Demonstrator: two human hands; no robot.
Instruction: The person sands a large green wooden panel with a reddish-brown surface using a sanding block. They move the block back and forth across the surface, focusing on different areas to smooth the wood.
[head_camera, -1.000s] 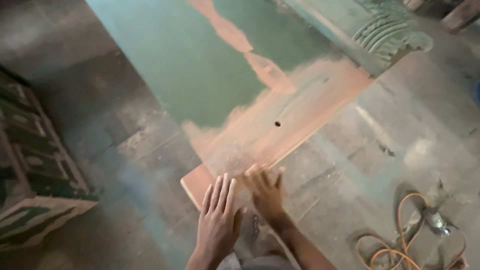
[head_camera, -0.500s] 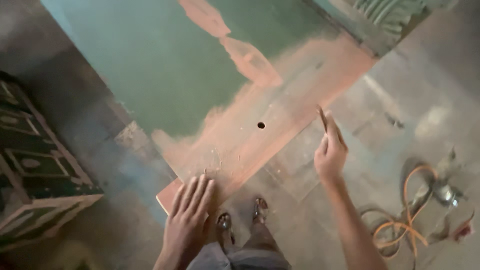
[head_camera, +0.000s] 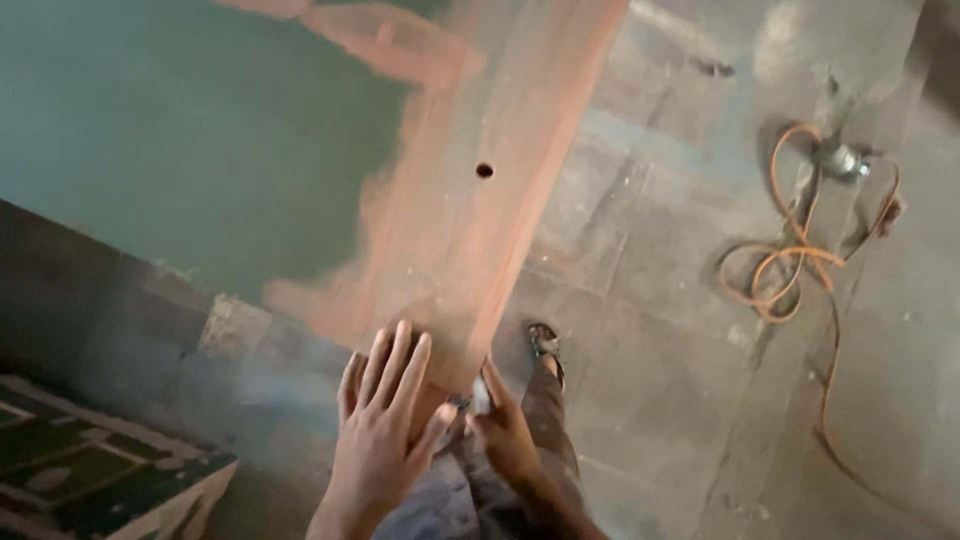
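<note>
Green-and-white patterned box (head_camera: 95, 465), bottom-left on floor, tan edge; no signs, screens.
</note>
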